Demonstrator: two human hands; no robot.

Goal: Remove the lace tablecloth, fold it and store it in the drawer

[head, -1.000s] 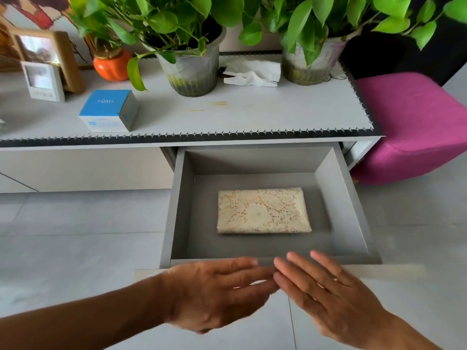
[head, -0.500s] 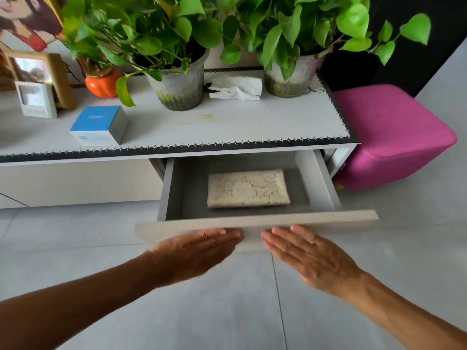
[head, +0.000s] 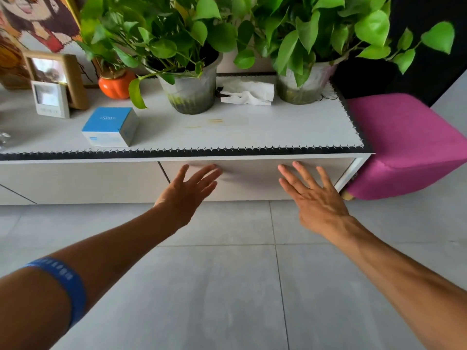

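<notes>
Drawer (head: 252,180) flush shut under worktop (head: 227,132). Left hand (head: 187,193) and right hand (head: 316,195) at drawer front, fingers (head: 300,170) splayed, grasping nothing. Lace tablecloth out of sight; location unconfirmed.

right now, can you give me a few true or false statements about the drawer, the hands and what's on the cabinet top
1. The drawer is shut. True.
2. The left hand grips a folded cloth. False: it is open and empty, fingers spread.
3. The right hand is open, at the drawer front. True.
4. The blue box stands on the floor. False: it is on the cabinet top.
5. The crumpled tissue lies between the two plant pots. True.
</notes>
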